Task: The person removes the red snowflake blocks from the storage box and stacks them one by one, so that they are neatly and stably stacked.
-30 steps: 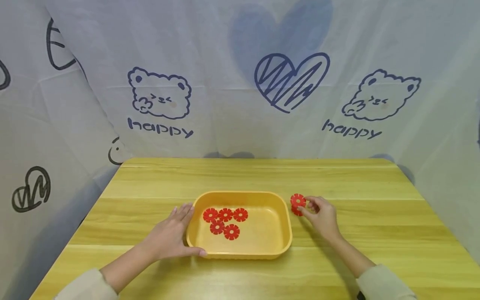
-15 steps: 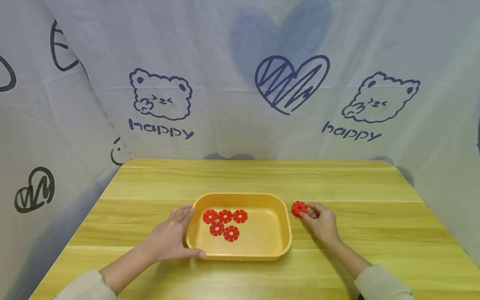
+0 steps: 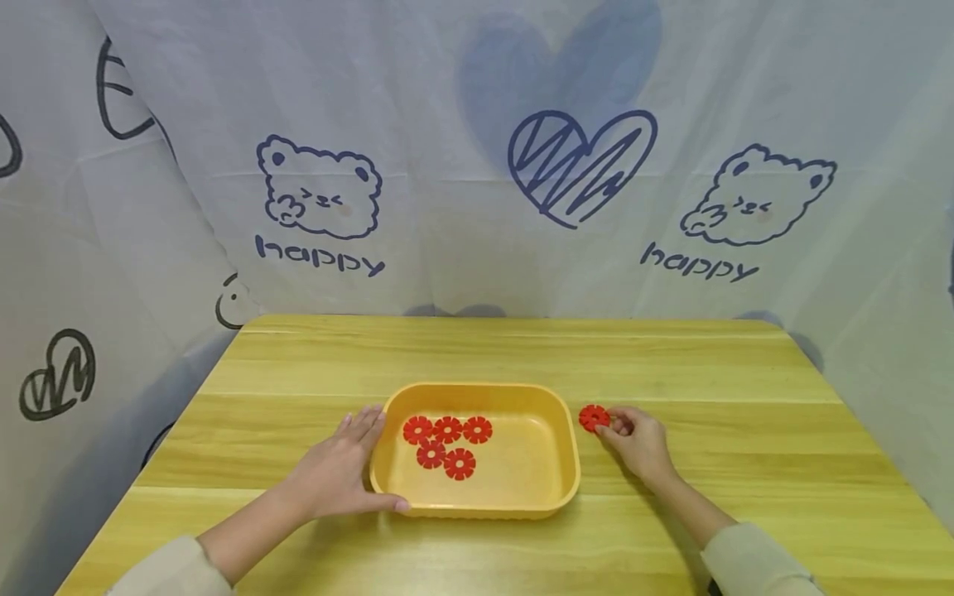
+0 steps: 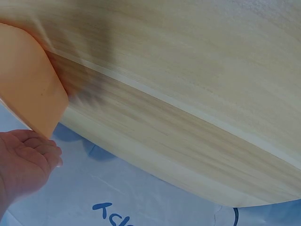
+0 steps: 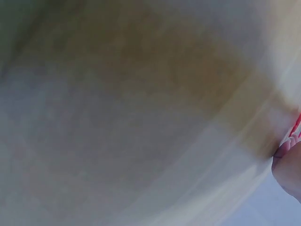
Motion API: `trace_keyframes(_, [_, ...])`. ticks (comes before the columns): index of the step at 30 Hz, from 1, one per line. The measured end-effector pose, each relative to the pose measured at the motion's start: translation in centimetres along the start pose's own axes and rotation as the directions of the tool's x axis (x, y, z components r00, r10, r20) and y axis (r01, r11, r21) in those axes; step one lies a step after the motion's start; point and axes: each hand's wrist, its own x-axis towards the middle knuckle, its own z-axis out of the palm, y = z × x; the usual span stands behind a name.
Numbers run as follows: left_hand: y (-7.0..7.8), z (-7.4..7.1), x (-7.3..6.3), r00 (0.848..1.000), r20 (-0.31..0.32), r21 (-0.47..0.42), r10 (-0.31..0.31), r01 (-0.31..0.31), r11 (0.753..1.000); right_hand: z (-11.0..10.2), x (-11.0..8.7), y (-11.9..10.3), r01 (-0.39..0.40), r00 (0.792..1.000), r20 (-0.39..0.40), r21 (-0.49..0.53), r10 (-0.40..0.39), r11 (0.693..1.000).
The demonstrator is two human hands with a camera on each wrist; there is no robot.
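Note:
My right hand [image 3: 638,444] pinches a red plastic disc [image 3: 591,417] with notched edges and a hole in the middle, just right of the tray and close over the table. Any disc beneath it is hidden. In the right wrist view only part of the hand [image 5: 288,165] and a red edge [image 5: 295,126] show. My left hand [image 3: 337,472] rests at the left end of the yellow tray [image 3: 514,510], its fingers along the outer side and thumb on the front rim. Several matching red discs [image 3: 478,430] lie flat in the tray's left half.
The wood-grain table [image 3: 492,348] carries the tray near its middle. Behind and to the left hangs a pale cloth [image 3: 447,223] with bear and heart drawings. A dark cable [image 4: 236,215] shows beyond the table edge in the left wrist view.
One second ago two red discs showed at my right fingers, one above the other; the upper has come down and now one shows. My left hand and the tray stay in place.

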Motion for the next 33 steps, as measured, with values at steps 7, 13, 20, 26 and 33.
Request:
trace_keyframes(7, [-0.05,0.07,-0.02,1.0,0.0,0.008,0.01,-0.01,1.0,0.0,0.17,-0.11,-0.026,0.999,0.035,-0.021,0.027,0.999])
trace_keyframes(13, [0.02,0.05,-0.06,1.0,-0.002,0.008,0.011,-0.011,1.0,0.02,0.3,-0.12,-0.039,0.997,0.06,-0.035,0.041,0.999])
trace_keyframes(20, [-0.1,0.13,0.01,1.0,0.002,0.006,0.004,-0.004,1.0,0.12,0.54,-0.16,-0.039,0.997,0.072,-0.045,0.042,0.998])
trace_keyframes(26, [-0.09,0.17,0.01,1.0,-0.011,0.0,0.005,-0.005,1.0,0.03,0.52,-0.38,-0.038,0.996,0.075,-0.061,0.043,0.997])
trace_keyframes(33, [0.04,-0.01,-0.03,1.0,-0.009,-0.007,0.001,-0.001,1.0,-0.11,0.42,-0.59,-0.044,0.996,0.079,-0.048,0.047,0.998])
